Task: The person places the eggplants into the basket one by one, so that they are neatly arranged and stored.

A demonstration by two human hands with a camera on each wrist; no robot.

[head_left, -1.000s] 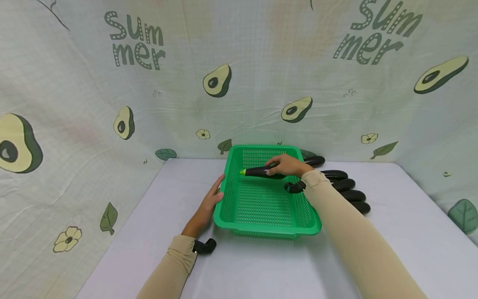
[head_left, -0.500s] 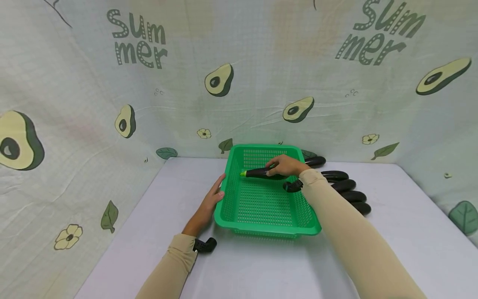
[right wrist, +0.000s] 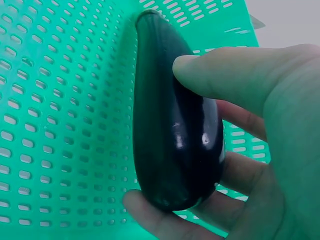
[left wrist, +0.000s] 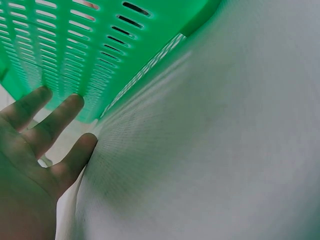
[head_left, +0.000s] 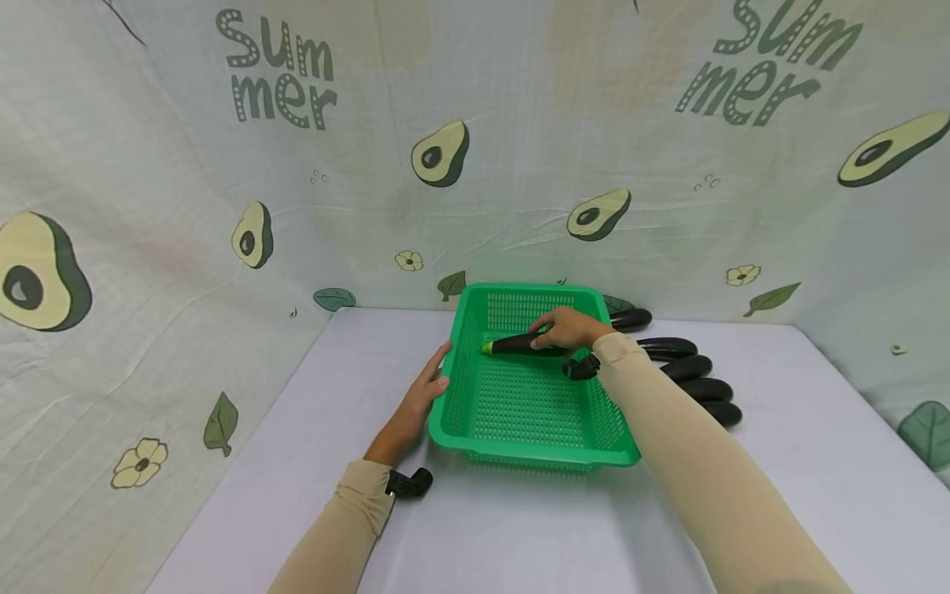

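My right hand point(head_left: 567, 328) grips a dark purple eggplant point(head_left: 512, 345) inside a green plastic basket point(head_left: 523, 455). The eggplant lies crosswise in the far part of the basket, its green stem end pointing left. In the right wrist view, the thumb presses on the glossy eggplant point(right wrist: 172, 115) while the other fingers curl under its thick end. At the basket's left side is my left hand point(head_left: 416, 404), its fingers extended. Those fingertips touch the perforated outer wall in the left wrist view, where the hand point(left wrist: 40, 145) holds nothing.
Several more eggplants point(head_left: 686, 367) lie in a row on the white table point(head_left: 801, 462) to the right of the basket, partly hidden by my right forearm. Another eggplant point(head_left: 634, 318) shows behind the basket's far right corner. A patterned cloth point(head_left: 519, 148) hangs behind the table.
The eggplant's green end has sunk slightly lower in the basket, with my right hand still gripping it. My left hand keeps its place at the basket. The head view has shifted a little.
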